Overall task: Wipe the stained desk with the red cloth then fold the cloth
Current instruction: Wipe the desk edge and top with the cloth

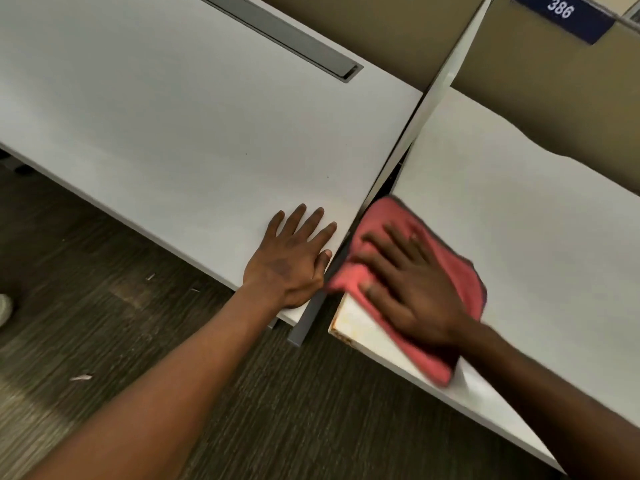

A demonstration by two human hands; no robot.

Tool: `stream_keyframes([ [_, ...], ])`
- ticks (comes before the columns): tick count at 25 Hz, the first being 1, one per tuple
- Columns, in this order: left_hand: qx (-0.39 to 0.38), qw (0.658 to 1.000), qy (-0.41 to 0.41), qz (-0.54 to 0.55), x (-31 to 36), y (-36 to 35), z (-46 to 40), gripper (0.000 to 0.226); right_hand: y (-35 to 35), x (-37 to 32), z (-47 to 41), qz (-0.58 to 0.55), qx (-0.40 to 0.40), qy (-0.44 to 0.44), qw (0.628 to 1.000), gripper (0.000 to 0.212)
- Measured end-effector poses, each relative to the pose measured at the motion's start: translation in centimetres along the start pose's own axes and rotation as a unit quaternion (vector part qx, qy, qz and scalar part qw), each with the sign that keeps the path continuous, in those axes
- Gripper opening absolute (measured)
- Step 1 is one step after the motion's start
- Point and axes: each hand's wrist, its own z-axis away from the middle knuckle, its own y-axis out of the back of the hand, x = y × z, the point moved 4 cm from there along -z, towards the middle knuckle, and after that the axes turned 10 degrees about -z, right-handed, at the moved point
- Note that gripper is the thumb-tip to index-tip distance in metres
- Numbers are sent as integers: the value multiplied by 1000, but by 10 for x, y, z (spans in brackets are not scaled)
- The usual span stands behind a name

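Right now the right hand (412,289) lies flat with fingers spread on the crumpled red microfibre cloth (446,265), pressing it onto the near left corner of the white laminate desk (519,202), where brownish stains (346,332) mark the edge. Left of the grey divider panel (426,109), the left hand (294,258) rests palm-down, fingers spread, on the neighbouring white desktop (173,126), touching no object.

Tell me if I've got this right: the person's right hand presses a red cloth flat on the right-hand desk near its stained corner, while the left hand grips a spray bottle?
Not quite. The head view shows the left hand holding nothing; it lies flat, fingers spread, on the left desk. The rest holds: the right hand presses the red cloth on the right desk near its stained corner.
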Motion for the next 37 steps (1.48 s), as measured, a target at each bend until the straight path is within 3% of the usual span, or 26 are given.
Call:
stream_keyframes([
  [4,5,1000,-4,-4,1,-2,-2,62,7,26,-7,-18,-33,28,999,53],
  [9,0,1000,0,-4,0,-2,-1,59,40,136,-95,25,46,-151,987,60],
  [12,5,1000,4,-8,0,-3,-1,59,40,162,-117,17,67,-211,975,70],
  [17,0,1000,4,-12,2,0,-2,60,28,106,-79,1,22,-185,983,57],
  [20,4,1000,6,-9,2,0,0,61,4,34,-21,-17,-1,-18,1000,50],
  [23,14,1000,6,-7,-1,-1,-3,62,10,42,-28,-44,-40,50,997,45],
  [29,18,1000,10,4,-2,-6,-2,63,46,149,-122,1,40,-127,991,45],
  [32,19,1000,13,2,-1,-7,0,65,38,140,-125,-19,59,-191,980,46],
  [34,10,1000,10,0,-1,-5,1,65,30,106,-102,-35,59,-186,980,42],
  [37,8,1000,10,-4,0,-2,0,63,4,30,-41,-57,52,-70,995,38],
])
